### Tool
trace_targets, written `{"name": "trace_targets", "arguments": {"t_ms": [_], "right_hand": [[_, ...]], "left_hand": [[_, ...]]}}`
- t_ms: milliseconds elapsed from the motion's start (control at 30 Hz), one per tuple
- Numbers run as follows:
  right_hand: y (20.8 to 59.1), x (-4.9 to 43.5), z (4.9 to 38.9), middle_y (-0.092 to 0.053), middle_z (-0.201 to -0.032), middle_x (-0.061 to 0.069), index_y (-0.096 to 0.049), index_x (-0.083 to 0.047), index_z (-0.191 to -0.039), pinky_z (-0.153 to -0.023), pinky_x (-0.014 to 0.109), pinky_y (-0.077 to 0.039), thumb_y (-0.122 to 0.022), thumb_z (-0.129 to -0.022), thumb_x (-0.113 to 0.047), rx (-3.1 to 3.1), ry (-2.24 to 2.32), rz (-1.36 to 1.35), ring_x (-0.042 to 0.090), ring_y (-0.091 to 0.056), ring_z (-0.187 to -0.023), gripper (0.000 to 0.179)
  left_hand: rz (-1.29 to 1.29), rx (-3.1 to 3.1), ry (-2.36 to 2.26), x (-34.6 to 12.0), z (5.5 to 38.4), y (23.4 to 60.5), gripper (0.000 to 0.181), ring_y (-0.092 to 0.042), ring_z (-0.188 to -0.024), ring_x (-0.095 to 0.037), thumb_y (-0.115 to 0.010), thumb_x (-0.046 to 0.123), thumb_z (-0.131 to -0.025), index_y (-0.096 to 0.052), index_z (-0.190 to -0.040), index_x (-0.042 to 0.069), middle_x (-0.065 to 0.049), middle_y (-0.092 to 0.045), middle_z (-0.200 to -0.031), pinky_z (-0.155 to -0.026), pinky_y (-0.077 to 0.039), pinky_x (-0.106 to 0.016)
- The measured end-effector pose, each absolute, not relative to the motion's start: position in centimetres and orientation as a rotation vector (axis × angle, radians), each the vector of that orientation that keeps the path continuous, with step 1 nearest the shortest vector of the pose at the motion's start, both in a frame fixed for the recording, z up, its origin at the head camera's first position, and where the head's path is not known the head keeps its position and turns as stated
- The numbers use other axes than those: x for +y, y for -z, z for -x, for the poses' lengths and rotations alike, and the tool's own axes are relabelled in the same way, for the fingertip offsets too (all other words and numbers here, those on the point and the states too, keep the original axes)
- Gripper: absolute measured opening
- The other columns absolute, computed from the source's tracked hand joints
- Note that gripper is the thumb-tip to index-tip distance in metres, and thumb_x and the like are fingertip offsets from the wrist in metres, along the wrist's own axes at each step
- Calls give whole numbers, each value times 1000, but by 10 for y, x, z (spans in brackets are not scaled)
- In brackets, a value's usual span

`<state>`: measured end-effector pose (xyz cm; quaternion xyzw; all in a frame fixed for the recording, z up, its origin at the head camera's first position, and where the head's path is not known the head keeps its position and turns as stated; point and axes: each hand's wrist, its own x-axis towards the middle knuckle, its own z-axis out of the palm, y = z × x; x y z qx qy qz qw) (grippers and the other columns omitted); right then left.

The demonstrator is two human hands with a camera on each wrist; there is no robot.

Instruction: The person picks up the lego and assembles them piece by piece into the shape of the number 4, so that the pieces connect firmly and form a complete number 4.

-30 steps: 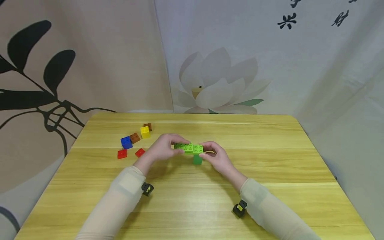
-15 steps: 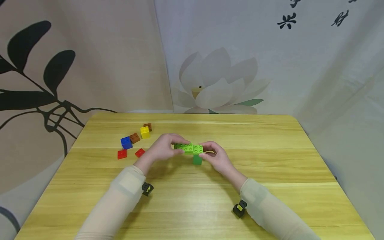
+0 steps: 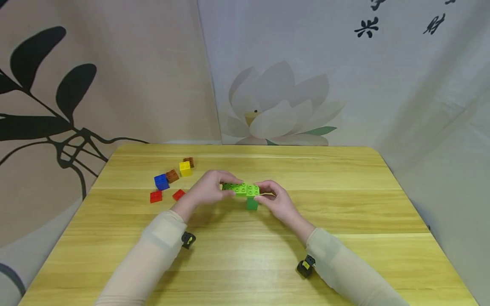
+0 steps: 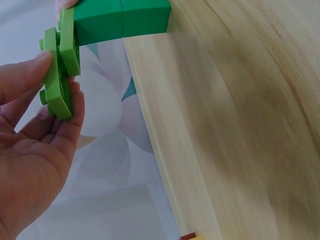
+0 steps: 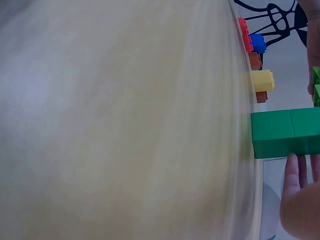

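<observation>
head view, green bricks (image 3: pixel 248 191), table edge (image 3: pixel 306 147) beyond

The light-green plates (image 3: pixel 252 190) look like plastic, studded on top; the dark-green bricks (image 5: pixel 272 134) are smooth-sided plastic with a faint sheen. The tabletop (image 3: pixel 245 263) shows wood grain — smooth, softly glossy — while the backdrop (image 3: pixel 153 63) is matt, wrinkled cloth and the sleeves (image 3: pixel 149 253) matt fabric.

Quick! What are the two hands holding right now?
Left hand: closed, pinching a light green brick.
Right hand: closed, holding the green stack.
</observation>
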<state>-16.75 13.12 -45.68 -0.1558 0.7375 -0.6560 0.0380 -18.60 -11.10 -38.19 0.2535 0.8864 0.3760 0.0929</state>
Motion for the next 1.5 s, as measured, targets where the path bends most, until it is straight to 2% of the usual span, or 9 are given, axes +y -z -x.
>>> {"name": "trace_targets", "arguments": {"t_ms": [333,1167,1500], "right_hand": [[457,131,167,-63,-114,17,-61,2,-121,-91,32,-53,-72,-89,-2,2265,2007,487,29,-59,-107,34],[455,132,167,-64,-115,16,-62,1,-121,-91,31,-52,-73,-89,-3,2276,1988,455,27,-59,-108,34],[456,131,167,-64,-116,17,-61,4,-122,-90,31,-53,-72,-88,1,2271,2012,468,27,-59,-107,36]], "left_hand": [[-780,2624,-1104,-112,187,381,33,-60,-115,-27,-76,8,-87,-73,-120,12,-7,-68,-121,-102,-45,-50],[-809,2655,-1037,-107,189,377,34,-61,-114,-27,-77,5,-85,-74,-118,11,-7,-69,-119,-101,-45,-49],[-794,2650,-1028,-105,189,378,32,-60,-115,-27,-76,6,-87,-74,-118,12,-7,-69,-120,-102,-45,-49]]}}
